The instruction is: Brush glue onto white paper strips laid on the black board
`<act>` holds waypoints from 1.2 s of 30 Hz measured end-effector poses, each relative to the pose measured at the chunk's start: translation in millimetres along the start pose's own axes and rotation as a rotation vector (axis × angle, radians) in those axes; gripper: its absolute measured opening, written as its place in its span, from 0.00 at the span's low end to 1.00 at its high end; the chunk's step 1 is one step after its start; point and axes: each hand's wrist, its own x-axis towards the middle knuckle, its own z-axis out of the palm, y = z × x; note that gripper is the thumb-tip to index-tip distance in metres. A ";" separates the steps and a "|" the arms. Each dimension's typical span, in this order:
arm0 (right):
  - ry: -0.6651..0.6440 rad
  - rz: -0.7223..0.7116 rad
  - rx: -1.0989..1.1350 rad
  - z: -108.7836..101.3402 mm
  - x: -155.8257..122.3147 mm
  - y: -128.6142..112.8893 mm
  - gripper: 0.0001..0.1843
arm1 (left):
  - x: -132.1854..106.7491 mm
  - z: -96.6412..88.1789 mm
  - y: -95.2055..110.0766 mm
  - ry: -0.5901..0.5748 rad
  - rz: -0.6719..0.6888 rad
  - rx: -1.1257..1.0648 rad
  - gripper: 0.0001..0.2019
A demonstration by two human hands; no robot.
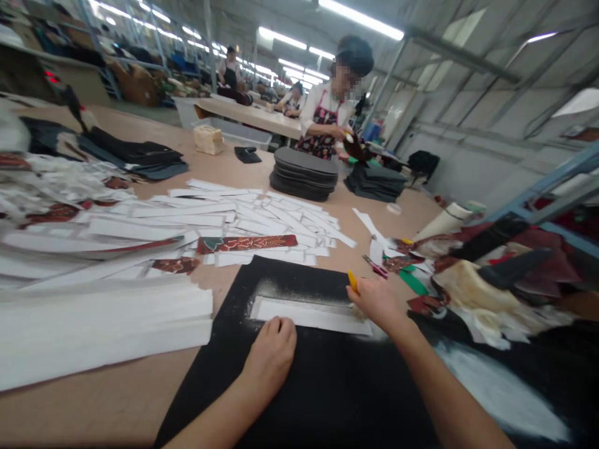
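A white strip lies flat on a black mat in front of me. My left hand rests on the mat at the strip's near edge, fingers curled under and pressing on it. My right hand is closed round a yellow-handled tool at the strip's right end. Pale dust or glue residue surrounds the strip on the mat.
Many white strips and patterned red strips cover the table. A white stack lies at left. Dark insole stacks stand farther back, where a person in an apron works. Scissors and scraps lie at right.
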 end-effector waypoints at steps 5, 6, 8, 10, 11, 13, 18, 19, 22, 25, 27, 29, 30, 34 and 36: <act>0.045 0.073 0.224 4.1 -37.1 28.0 0.15 | -3.2 0.1 -5.2 0.058 0.050 0.070 0.21; 0.040 0.131 0.230 5.5 -42.0 35.6 0.15 | -2.8 -0.4 -6.8 0.078 0.058 0.075 0.20; 0.084 0.291 0.161 6.6 -51.6 54.2 0.16 | 2.4 -2.3 -8.2 0.106 0.055 0.070 0.17; 0.150 0.393 0.121 6.3 -62.1 70.5 0.19 | 14.7 -4.5 -4.4 0.132 0.053 0.037 0.11; 0.169 0.393 0.160 6.3 -67.6 75.6 0.19 | 23.0 -5.1 0.2 0.149 0.073 0.010 0.09; 0.169 0.323 0.320 8.1 -77.5 78.6 0.18 | 41.5 -4.9 13.8 0.168 0.175 -0.053 0.08; 0.263 0.308 0.276 17.8 -92.0 72.9 0.18 | 73.0 1.5 46.6 -0.004 0.390 -0.053 0.11; 0.283 0.288 0.261 19.2 -93.2 73.7 0.18 | 75.0 2.3 49.5 -0.025 0.403 -0.034 0.10; 0.231 0.241 0.321 19.7 -94.2 82.0 0.16 | 76.3 2.1 52.1 -0.048 0.422 -0.001 0.10; 0.293 0.307 0.245 13.7 -95.2 89.7 0.17 | 78.9 -3.4 50.5 -0.080 0.367 -0.027 0.11; 0.387 0.295 0.309 9.6 -97.7 85.8 0.17 | 84.6 -9.5 48.1 -0.116 0.272 -0.090 0.11; 0.432 0.236 0.469 11.1 -101.4 72.3 0.17 | 93.1 -15.7 44.4 -0.180 0.144 -0.178 0.11; 0.453 0.190 0.519 15.1 -103.3 62.8 0.17 | 97.9 -18.1 42.1 -0.225 0.072 -0.231 0.11; 0.530 -0.060 0.326 47.1 -104.9 25.4 0.16 | 114.0 -17.3 30.4 -0.354 -0.166 -0.539 0.08; 0.510 -0.080 0.163 62.8 -101.3 14.9 0.17 | 118.3 -13.4 22.6 -0.343 -0.266 -0.800 0.06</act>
